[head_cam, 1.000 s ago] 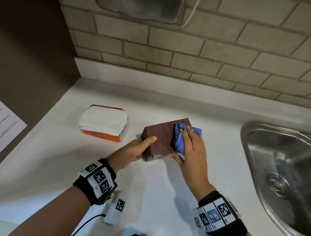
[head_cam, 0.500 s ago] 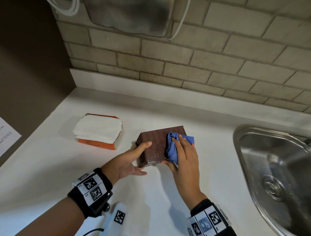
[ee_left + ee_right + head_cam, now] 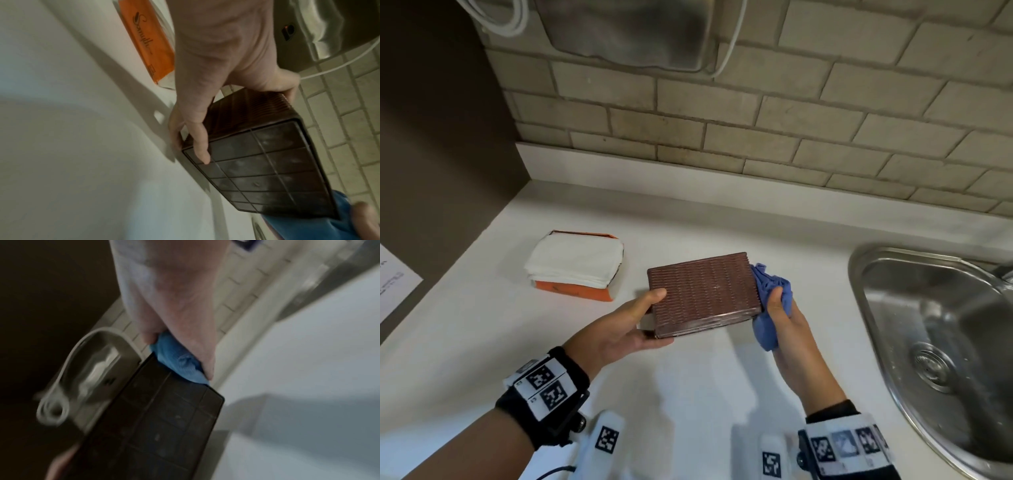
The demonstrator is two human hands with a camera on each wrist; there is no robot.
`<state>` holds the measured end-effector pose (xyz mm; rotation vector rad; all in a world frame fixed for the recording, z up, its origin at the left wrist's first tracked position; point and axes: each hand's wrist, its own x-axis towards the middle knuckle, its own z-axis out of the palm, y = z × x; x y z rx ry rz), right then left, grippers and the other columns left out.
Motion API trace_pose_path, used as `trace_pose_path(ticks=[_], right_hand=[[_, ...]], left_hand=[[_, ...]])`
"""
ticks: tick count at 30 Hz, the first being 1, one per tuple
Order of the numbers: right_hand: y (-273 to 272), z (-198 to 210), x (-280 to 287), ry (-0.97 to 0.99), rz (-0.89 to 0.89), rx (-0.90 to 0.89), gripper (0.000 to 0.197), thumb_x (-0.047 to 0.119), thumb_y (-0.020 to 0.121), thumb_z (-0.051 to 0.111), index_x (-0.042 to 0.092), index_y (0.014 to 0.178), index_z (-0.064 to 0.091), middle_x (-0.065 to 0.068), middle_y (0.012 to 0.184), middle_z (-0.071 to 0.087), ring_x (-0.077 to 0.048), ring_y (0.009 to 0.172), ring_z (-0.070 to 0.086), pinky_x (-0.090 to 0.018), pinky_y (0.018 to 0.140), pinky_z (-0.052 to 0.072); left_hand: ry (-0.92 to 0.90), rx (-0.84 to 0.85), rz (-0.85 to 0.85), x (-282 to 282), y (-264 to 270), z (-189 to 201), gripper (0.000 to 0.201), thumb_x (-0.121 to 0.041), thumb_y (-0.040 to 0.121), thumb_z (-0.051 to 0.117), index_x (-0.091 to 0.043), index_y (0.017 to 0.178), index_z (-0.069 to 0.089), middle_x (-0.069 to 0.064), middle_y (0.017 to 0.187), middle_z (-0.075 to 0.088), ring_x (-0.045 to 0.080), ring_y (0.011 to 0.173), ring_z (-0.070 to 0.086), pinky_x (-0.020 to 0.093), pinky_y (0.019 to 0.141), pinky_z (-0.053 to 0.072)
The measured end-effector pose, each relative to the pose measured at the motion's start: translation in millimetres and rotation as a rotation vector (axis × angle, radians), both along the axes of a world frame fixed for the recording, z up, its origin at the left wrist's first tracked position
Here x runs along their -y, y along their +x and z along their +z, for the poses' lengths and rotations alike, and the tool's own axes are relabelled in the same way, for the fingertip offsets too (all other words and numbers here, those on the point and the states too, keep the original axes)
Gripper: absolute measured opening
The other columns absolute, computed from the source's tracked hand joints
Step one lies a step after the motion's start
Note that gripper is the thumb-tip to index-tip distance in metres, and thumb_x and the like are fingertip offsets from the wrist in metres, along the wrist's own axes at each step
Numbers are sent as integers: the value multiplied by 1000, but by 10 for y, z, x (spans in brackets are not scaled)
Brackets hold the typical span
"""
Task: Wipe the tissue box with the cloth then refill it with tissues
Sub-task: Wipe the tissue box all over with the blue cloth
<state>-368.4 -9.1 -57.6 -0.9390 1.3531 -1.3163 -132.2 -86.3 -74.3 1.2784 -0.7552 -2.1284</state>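
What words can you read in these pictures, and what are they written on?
"Samyh..." (curly script, spelling unsure): on the orange tissue pack.
Paper sheet at the left edge: print too small to read.
Wristband markers: black-and-white square codes, no words.
Brown tissue box: no writing visible.

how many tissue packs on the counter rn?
1: the orange tissue pack lies on the counter, left of the brown tissue box. No others show.
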Motion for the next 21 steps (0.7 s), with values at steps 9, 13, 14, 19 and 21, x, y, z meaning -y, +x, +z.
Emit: trace_pose_path(ticks=[9,13,14,19,21], right_hand=[[-99,161,31,-14,98,63,48,41,96,34,25,140,41,8,137,56,-5,127,50,-38,116,28],[-63,234,31,-48,78,-29,42,44,94,39,30,131,51,6,131,61,-10,125,53,-41,113,33],[-41,260,28,-69,71,-63,41,45,95,40,30,131,52,5,131,61,-11,125,53,-42,112,34],[123,348,36,-129,13,-138,46,48,91,46,31,133,51,8,129,62,-7,123,54,-37,108,39],[196,368,33,-152,-25,-156,44,45,91,47,30,132,51,9,127,62,-3,120,55,-30,104,41]], left_hand=[[-33,-169,-12,-33,9,96,52,-39,79,58,-18,126,57,10,127,66,29,118,62,50,98,51],[0,-215,32,-32,-4,101,60,-41,78,57,-14,132,53,14,129,64,31,120,60,50,95,53],[17,-244,50,-25,-6,94,61,-41,79,56,-13,133,53,14,130,63,32,120,59,50,96,52],[118,-473,193,-8,-137,106,52,-31,78,67,-16,128,61,12,133,62,32,125,56,54,111,34],[144,-538,245,8,-198,139,59,-29,78,71,-16,133,58,11,134,61,32,127,55,53,110,33]])
